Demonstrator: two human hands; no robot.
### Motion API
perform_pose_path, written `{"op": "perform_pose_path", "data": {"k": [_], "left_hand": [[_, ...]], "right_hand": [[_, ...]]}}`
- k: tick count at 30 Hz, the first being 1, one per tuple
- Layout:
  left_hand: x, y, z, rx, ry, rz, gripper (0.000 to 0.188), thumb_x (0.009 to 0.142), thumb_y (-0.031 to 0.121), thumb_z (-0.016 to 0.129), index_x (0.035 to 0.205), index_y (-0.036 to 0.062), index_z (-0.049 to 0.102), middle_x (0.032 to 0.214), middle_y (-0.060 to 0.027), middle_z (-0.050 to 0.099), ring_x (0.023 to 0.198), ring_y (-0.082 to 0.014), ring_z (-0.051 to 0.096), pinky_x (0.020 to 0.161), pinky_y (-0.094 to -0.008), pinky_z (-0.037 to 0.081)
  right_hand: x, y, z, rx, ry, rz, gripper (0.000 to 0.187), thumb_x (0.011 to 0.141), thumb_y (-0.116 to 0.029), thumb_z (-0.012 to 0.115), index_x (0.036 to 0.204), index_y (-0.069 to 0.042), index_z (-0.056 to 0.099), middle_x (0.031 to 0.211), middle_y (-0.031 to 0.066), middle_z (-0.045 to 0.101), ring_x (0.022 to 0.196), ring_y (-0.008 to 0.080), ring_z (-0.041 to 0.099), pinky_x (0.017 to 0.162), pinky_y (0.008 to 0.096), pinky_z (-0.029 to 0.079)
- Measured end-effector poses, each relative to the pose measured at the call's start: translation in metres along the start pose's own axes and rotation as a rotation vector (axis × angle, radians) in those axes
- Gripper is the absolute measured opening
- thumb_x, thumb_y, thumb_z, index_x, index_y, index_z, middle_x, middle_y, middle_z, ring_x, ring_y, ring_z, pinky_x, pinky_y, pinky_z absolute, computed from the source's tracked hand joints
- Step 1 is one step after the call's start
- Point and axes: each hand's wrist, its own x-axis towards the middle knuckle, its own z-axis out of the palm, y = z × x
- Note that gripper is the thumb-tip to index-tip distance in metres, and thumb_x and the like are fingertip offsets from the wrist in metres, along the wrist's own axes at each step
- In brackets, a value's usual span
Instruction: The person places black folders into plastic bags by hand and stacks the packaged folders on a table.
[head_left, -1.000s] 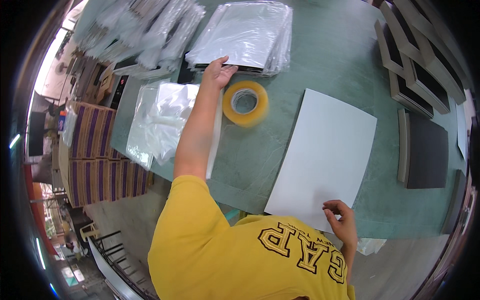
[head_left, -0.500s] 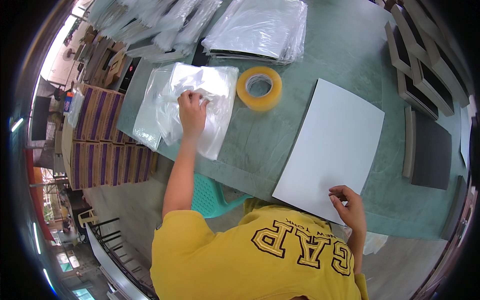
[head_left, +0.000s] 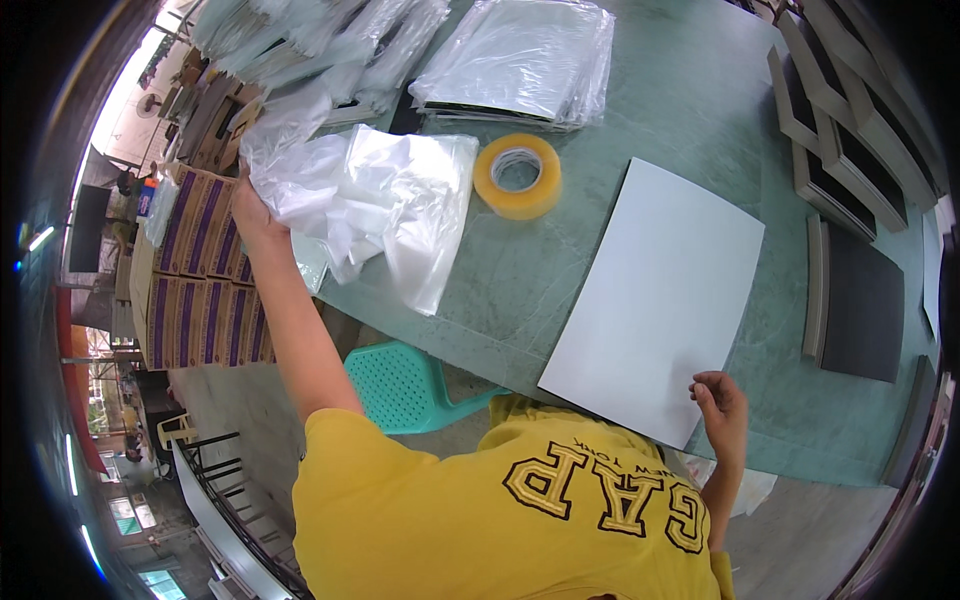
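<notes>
My left hand [head_left: 257,212] is closed on the edge of a clear plastic bag [head_left: 305,172], held up at the table's left side. The crumpled bag stretches from my fingers over a pile of clear plastic bags [head_left: 432,190]. Part of my left fingers is hidden behind the plastic. My right hand [head_left: 722,412] is beside the lower right edge of a large white board [head_left: 660,290], which lies flat with a dark edge showing. Its fingers are loosely bent with the thumb apart, and nothing is in them.
A roll of clear yellowish tape [head_left: 519,177] lies between the bags and the board. Plastic-wrapped stacks [head_left: 515,60] stand at the back. Dark-covered, box-like blocks [head_left: 862,300] line the right side. A green plastic stool [head_left: 396,388] and stacked brown cartons [head_left: 205,315] are beyond the table's left edge.
My left hand has moved left from the middle of the pile, drawing a plastic bag up and out with it. My right hand has shifted slightly right, off the white board.
</notes>
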Motion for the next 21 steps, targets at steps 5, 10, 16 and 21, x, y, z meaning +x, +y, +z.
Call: {"op": "perform_pose_path", "data": {"k": [5,10,16,21], "left_hand": [[-0.086,-0.083,0.116,0.684,-0.167,0.008,0.038,0.088,0.034,0.045,0.101,0.0009,0.057,0.091,-0.0066,0.058,0.086,-0.0158,0.052,0.080,-0.0283,0.041],[-0.180,-0.192,0.204,0.345,-0.625,-0.352,0.040,0.089,0.035,0.044,0.106,0.0006,0.054,0.096,-0.0072,0.058,0.089,-0.0166,0.051,0.082,-0.0275,0.039],[-0.204,-0.260,0.231,0.482,-0.972,-0.017,0.043,0.087,0.035,0.048,0.113,0.0007,0.051,0.110,-0.0158,0.053,0.103,-0.0264,0.050,0.088,-0.0306,0.036],[-0.216,-0.275,0.217,0.732,-0.962,0.643,0.052,0.080,0.029,0.058,0.119,-0.0021,0.042,0.115,-0.0183,0.048,0.107,-0.0320,0.044,0.089,-0.0375,0.036]], "right_hand": [[0.037,-0.014,0.026,0.097,-0.126,-0.120,0.035,0.075,-0.020,0.062,0.102,0.001,0.055,0.096,0.0095,0.060,0.089,0.0176,0.056,0.076,0.0297,0.044],[0.093,-0.020,0.088,0.513,-0.249,-0.151,0.083,0.069,-0.027,0.068,0.132,-0.001,0.021,0.125,0.0154,0.041,0.114,0.0225,0.041,0.095,0.0341,0.032],[0.077,0.015,0.041,0.645,-0.311,0.243,0.064,0.073,-0.008,0.062,0.125,0.006,0.028,0.106,0.0109,0.050,0.093,0.0157,0.053,0.083,0.0274,0.043],[0.059,0.021,0.029,0.931,-0.419,0.248,0.044,0.077,-0.013,0.059,0.113,0.007,0.044,0.098,0.0082,0.055,0.085,0.0140,0.055,0.073,0.0266,0.046]]}}
